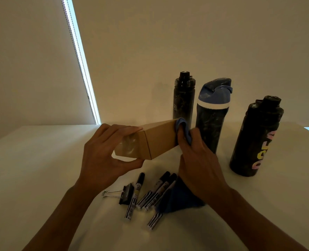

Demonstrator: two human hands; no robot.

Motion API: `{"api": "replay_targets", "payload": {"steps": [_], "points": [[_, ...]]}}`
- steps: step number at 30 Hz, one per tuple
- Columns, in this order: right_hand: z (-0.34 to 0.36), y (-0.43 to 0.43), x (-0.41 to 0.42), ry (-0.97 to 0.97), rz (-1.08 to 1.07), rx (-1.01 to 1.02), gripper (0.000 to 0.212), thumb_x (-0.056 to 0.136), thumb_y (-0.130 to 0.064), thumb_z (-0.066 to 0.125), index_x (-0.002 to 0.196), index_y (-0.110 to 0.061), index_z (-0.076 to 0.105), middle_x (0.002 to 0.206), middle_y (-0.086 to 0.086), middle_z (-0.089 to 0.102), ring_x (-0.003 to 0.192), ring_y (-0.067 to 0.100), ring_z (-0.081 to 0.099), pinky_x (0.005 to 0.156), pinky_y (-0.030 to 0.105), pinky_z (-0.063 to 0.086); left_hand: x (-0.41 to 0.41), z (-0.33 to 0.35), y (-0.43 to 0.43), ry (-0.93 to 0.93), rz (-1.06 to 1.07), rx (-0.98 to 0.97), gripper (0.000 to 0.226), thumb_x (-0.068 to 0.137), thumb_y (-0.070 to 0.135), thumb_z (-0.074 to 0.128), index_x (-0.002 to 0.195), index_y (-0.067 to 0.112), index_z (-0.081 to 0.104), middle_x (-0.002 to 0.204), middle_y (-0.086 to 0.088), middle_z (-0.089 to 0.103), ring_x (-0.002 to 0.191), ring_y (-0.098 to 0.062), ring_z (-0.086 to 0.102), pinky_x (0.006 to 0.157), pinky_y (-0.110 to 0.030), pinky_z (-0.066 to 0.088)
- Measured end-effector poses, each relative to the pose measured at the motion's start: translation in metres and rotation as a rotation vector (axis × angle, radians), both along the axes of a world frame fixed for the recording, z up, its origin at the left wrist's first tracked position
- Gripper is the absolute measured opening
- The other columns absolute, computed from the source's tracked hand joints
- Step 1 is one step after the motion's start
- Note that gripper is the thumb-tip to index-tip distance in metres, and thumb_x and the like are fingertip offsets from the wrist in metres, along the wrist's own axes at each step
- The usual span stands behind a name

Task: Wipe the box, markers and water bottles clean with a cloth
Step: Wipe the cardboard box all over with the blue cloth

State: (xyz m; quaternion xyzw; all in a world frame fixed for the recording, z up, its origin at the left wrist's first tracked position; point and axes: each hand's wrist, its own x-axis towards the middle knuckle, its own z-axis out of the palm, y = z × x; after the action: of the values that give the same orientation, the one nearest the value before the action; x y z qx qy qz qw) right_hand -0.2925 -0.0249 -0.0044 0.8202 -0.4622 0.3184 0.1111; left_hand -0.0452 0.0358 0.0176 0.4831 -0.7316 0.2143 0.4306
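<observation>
We hold the box (159, 140) off the table (41, 160). Our left hand (103, 151) is clamped round its near left end, fingers on top and thumb beneath. Our right hand (199, 160) pinches the blue cloth (183, 124) against the far right end. That end sits just in front of the three bottles (211, 115), so a wide stroke could knock one over. The cloth's loose tail hangs over the markers (155, 194) and may drag them. A binder clip (124, 193) lies left of the markers.
</observation>
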Motion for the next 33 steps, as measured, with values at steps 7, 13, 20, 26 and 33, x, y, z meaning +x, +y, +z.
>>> {"api": "replay_targets", "payload": {"steps": [7,13,20,26,33], "points": [[-0.005,0.013,0.007,0.016,0.106,-0.028,0.11,0.055,-0.029,0.094,0.144,-0.014,0.031,0.122,0.007,0.036,0.081,0.015,0.059,0.059,0.022,0.054,0.001,-0.004,-0.004,-0.007,-0.011,0.034,0.071,0.07,0.05,0.09,0.127,0.013,0.07,0.122,0.001,0.07,0.106,-0.021,0.063,0.09,-0.036,0.054],[-0.01,0.026,0.026,0.019,0.245,-0.117,0.119,0.036,-0.038,0.099,0.137,-0.014,0.04,0.11,0.005,0.047,0.068,0.005,0.045,0.049,0.013,0.042,0.002,-0.003,-0.004,-0.029,-0.005,0.001,0.069,0.07,0.049,0.09,0.125,0.012,0.071,0.12,-0.001,0.071,0.104,-0.021,0.063,0.091,-0.032,0.052],[0.003,-0.003,-0.014,-0.081,0.067,-0.001,0.091,0.084,-0.02,0.072,0.157,-0.021,0.016,0.126,0.006,0.036,0.085,0.005,0.04,0.07,0.022,0.056,-0.004,-0.001,-0.002,-0.082,-0.016,-0.011,0.065,0.07,0.043,0.091,0.126,0.014,0.072,0.121,0.003,0.07,0.101,-0.021,0.062,0.085,-0.03,0.051],[0.002,0.002,-0.008,-0.114,0.131,-0.104,0.079,0.08,-0.034,0.08,0.146,-0.015,0.04,0.12,0.003,0.043,0.09,0.003,0.042,0.074,0.013,0.042,-0.003,-0.006,-0.005,-0.111,-0.024,-0.052,0.067,0.072,0.045,0.09,0.132,0.026,0.066,0.126,0.008,0.069,0.102,-0.019,0.062,0.075,-0.033,0.055],[0.006,0.003,-0.01,-0.111,0.236,-0.125,0.082,0.079,-0.043,0.079,0.145,-0.022,0.037,0.123,-0.003,0.04,0.101,0.004,0.044,0.078,0.015,0.045,-0.005,-0.009,-0.007,-0.152,0.005,-0.049,0.068,0.073,0.043,0.091,0.132,0.02,0.069,0.127,0.003,0.07,0.108,-0.021,0.063,0.076,-0.035,0.057]]}}
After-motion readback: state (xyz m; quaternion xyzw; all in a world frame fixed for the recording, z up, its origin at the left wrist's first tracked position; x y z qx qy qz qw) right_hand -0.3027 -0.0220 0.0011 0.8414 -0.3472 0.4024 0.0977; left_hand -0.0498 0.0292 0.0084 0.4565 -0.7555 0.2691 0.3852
